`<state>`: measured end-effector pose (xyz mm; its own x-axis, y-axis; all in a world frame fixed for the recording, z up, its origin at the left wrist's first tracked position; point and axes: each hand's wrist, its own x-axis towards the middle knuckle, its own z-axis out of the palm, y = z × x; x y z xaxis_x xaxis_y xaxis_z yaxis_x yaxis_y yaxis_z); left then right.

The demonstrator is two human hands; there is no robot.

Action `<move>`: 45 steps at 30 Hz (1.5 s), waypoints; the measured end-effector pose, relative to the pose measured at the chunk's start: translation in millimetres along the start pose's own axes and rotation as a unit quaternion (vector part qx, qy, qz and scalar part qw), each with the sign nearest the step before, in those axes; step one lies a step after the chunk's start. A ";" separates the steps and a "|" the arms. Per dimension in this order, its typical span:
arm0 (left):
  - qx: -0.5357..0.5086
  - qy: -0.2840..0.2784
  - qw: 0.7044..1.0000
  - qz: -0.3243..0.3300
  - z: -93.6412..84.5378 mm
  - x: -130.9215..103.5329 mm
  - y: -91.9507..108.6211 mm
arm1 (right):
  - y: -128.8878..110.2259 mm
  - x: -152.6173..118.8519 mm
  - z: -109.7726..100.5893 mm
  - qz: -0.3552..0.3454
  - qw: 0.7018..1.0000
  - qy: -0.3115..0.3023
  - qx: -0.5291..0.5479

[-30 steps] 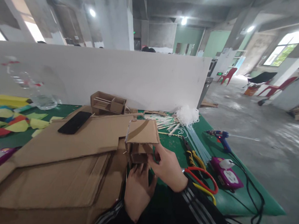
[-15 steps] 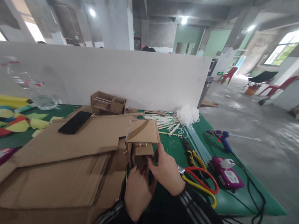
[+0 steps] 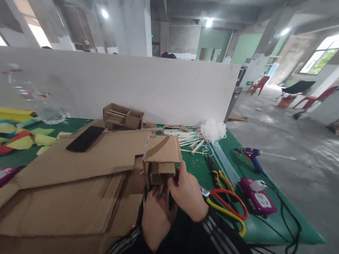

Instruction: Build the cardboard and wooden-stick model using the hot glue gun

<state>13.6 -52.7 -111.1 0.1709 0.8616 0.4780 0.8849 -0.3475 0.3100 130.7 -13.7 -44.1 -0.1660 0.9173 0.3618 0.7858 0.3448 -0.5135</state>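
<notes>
Open-fronted cardboard box (image 3: 161,147), centre of frame: right hand (image 3: 189,192) pinched on its right side, apparently for steadiness; left hand (image 3: 157,217) close by, below the opening, grip hidden. Lower right: red-and-yellow-handled scissors (image 3: 224,210), presumably for ready reach.

And here's the left hand (image 3: 157,218), low, back uppermost, fingers forward, tips hidden! Right hand (image 3: 190,193) just beside it, angled leftward, thumb (image 3: 174,187) and forefinger bent; both forearms (image 3: 222,239), dark-sleeved, slanting inward.
</notes>
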 end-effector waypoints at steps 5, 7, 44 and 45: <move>0.018 -0.013 1.000 -0.013 4.7 -1.0 -0.9 | -3.9 4.1 -7.0 -0.010 1.000 0.017 0.021; 0.035 -0.018 0.999 -0.015 8.4 -2.2 -2.5 | -6.6 6.1 -10.9 -0.010 0.999 0.021 0.027; 0.076 0.078 0.993 0.040 7.6 -14.5 -1.0 | -16.7 9.8 -29.4 0.019 0.997 0.007 0.071; 0.082 0.082 0.992 0.043 8.9 -15.8 -1.5 | -16.7 9.9 -29.6 0.017 0.997 0.006 0.072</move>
<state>13.5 -62.5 -126.4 0.1885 0.7553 0.6277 0.9306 -0.3415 0.1315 133.5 -16.2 -8.9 -0.1318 0.9271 0.3510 0.6970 0.3385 -0.6322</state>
